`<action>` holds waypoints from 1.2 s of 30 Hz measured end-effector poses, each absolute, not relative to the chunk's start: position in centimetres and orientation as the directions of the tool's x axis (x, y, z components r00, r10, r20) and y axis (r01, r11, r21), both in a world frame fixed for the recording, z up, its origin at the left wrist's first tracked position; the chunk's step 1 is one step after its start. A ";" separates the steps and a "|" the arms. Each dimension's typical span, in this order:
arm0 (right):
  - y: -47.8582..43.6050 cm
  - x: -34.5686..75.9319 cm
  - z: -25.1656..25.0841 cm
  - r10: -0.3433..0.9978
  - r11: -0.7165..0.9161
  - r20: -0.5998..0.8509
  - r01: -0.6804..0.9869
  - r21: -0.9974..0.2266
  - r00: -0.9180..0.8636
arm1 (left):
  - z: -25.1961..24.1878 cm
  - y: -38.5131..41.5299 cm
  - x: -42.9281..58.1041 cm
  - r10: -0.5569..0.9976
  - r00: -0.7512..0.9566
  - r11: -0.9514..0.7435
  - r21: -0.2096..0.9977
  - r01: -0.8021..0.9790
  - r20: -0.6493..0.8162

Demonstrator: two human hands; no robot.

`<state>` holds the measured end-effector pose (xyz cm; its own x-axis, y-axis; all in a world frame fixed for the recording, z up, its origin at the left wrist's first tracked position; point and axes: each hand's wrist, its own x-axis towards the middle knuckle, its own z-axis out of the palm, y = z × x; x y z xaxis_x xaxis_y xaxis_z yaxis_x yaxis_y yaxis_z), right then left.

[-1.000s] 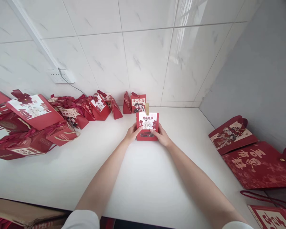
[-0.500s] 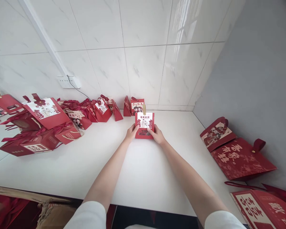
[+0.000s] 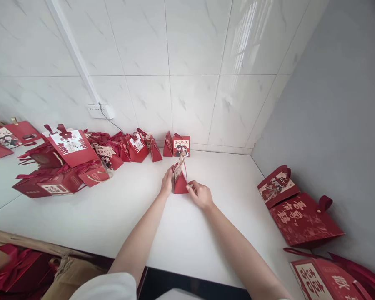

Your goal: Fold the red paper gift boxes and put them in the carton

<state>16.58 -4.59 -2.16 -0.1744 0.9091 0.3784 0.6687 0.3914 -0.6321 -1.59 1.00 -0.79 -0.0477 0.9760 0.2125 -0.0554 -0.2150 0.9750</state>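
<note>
A small red gift box (image 3: 181, 184) with a triangular side stands upright on the white table, its narrow side turned toward me. My left hand (image 3: 167, 180) lies along its left face, fingers wrapped behind the printed panel. At the lower right edge my right hand (image 3: 201, 194) pinches the box between thumb and fingers. Just behind it, by the wall, stands another red gift box (image 3: 181, 146) with a cartoon couple on its front.
Several red gift boxes (image 3: 71, 155) with ribbons crowd the left of the white table (image 3: 137, 212). More red boxes (image 3: 303, 218) lean along the grey wall at right. A white socket strip (image 3: 100, 111) with a cable sits on the tiled wall. Cardboard (image 3: 73, 277) shows below the table edge.
The held gift box has been turned from its printed front to its narrow side. My right hand has shifted to its lower right edge, and the view has tilted slightly.
</note>
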 end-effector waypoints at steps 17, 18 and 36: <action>-1.2 16.9 -3.2 0.956 0.196 0.255 0.332 -0.923 0.145 | -0.7 1.3 -2.6 0.976 0.207 -0.073 0.997 0.015 0.068; -1.1 17.0 -3.1 0.964 0.171 0.224 0.313 -0.934 0.141 | -0.8 1.5 -2.7 0.983 0.174 -0.064 0.998 0.014 0.061; -2.4 17.5 -1.4 0.920 0.393 0.374 0.295 -0.871 -0.120 | -1.1 1.7 -3.4 0.998 -0.045 0.045 0.983 -0.178 -0.054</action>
<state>17.54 -2.45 -1.39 -0.1203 0.9197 0.3738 0.2946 0.3927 -0.8712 -3.40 1.68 -1.15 -0.0446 0.9975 -0.0539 -0.1779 0.0452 0.9830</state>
